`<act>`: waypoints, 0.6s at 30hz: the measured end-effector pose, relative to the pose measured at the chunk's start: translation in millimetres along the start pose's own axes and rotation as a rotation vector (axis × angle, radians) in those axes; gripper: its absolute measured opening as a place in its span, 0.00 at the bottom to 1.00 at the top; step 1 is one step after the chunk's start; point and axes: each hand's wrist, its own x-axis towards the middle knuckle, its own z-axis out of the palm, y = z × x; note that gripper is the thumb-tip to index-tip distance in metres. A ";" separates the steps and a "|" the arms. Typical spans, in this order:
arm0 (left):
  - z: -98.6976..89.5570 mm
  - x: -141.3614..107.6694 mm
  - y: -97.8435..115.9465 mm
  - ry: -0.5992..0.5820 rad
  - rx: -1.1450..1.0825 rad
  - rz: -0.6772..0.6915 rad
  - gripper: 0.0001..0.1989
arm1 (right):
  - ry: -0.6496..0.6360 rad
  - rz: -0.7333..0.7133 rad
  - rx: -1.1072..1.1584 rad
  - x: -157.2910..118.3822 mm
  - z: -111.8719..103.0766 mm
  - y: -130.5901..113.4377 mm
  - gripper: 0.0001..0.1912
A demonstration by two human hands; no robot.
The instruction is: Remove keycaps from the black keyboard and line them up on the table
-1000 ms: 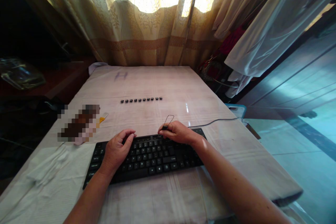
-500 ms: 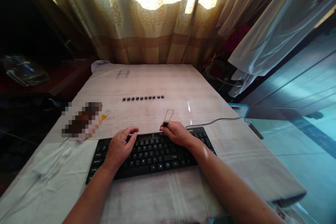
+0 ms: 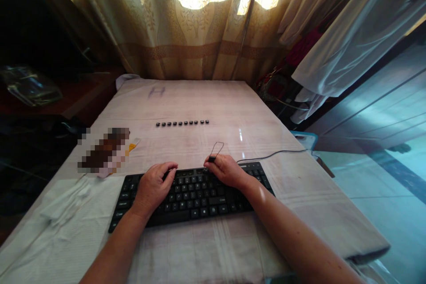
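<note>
A black keyboard (image 3: 199, 199) lies slightly askew under both hands. My right hand (image 3: 224, 169) pinches a small tool (image 3: 212, 159) with a black body and a thin wire loop, held over the keyboard's upper edge. My left hand (image 3: 155, 184) rests over the left part of the keys, thumb and index finger brought together near the upper edge; whether something tiny is between them is too small to make out. Beyond the keyboard, several small black keycaps (image 3: 180, 123) stand in a row, with a wider gap near the right end.
The pale cloth-covered table (image 3: 206, 102) reaches back to the curtain (image 3: 186, 49). A white cloth (image 3: 76, 222) lies at left, near a pixelated item (image 3: 104, 151). The keyboard's cable (image 3: 273, 154) runs off to the right.
The thumb and index finger of my left hand have come closer together. My right hand and the wire tool have shifted slightly right and down in the view.
</note>
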 end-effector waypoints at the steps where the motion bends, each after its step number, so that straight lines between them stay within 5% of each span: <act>1: 0.3 -0.1 -0.5 -0.001 0.002 0.003 0.14 | 0.059 0.053 0.095 0.0 -1.5 1.5 0.16; 5: 0.9 -0.1 -1.8 0.004 0.011 0.016 0.14 | 0.248 0.221 0.402 1.7 -10.7 6.5 0.21; 18: -3.9 4.8 4.8 -0.067 0.041 0.008 0.13 | 0.203 0.207 0.386 -1.3 -6.8 -4.4 0.18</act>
